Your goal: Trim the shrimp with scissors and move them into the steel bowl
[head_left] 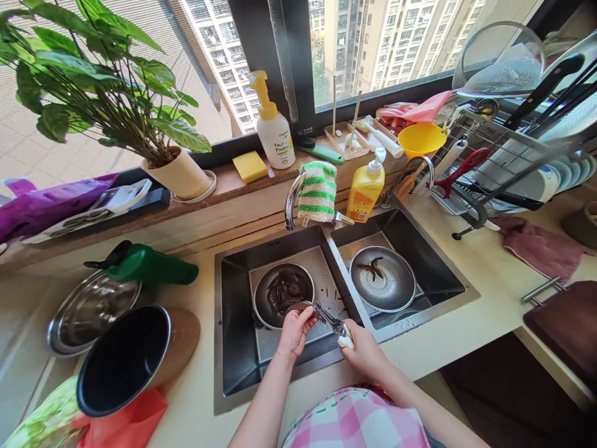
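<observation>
My left hand [297, 333] pinches a dark brown strip [301, 306] at the near rim of a round pan [258, 305] in the left sink basin. More limp, dark strips [285, 289] lie heaped in that pan. In my right hand [361, 350] is a white-handled metal tool [332, 318] that looks like scissors; my fingers hide part of it. Its metal end meets the strip close to my left fingertips. A second pan [385, 289], in the right basin, holds a few dark pieces [372, 269].
Dark bits are scattered on the left basin's floor. A faucet [291, 199] hung with a striped cloth [318, 191] and a yellow bottle [366, 186] stand behind the sinks. To the left are a large pot [181, 339] and a green container [153, 264]; a dish rack [485, 174] stands right.
</observation>
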A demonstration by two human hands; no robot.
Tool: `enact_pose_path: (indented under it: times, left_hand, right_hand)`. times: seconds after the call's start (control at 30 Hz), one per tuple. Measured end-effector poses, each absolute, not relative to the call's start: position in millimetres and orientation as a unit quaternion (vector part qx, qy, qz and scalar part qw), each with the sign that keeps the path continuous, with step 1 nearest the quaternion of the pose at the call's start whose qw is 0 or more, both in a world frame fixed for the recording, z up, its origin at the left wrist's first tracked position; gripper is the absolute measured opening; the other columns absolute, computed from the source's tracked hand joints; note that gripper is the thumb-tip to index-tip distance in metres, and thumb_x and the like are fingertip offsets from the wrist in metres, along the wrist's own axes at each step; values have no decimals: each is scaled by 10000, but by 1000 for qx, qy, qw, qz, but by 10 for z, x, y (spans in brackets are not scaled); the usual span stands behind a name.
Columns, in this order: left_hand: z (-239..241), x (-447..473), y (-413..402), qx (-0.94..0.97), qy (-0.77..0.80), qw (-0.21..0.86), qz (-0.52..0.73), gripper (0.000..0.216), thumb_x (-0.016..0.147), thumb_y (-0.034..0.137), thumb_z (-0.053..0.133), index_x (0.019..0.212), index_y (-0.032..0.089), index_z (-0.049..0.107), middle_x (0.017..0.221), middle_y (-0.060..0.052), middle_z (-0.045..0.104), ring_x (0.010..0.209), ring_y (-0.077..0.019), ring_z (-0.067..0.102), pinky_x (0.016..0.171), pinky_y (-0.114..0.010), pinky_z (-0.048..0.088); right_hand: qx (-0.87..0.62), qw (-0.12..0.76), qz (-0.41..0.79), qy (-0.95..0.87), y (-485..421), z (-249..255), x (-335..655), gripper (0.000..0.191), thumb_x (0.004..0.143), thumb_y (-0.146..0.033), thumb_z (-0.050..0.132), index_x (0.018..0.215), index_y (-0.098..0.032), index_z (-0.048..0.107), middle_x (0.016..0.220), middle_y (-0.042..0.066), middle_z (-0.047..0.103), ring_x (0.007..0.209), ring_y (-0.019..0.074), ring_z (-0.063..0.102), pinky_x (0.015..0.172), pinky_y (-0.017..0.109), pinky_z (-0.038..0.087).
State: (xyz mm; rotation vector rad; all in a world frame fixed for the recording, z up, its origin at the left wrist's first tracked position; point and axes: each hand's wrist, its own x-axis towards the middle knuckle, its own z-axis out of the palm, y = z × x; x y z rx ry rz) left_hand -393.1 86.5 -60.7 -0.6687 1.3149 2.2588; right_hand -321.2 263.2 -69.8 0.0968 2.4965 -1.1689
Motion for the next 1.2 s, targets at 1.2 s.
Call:
enact_pose_path:
  times: [1.2]
  left_hand:
    - [-272,-3713,497,-71,502,318,801,294,746,272,612,1006,138,586,909,-105,645,809,-197,598,740,-318,456]
  right_hand:
    - [14,168,-720,673,2356,-577,-3649,256,679,-326,656,892,-185,662,873,38,668,828,176,603,764,295,474]
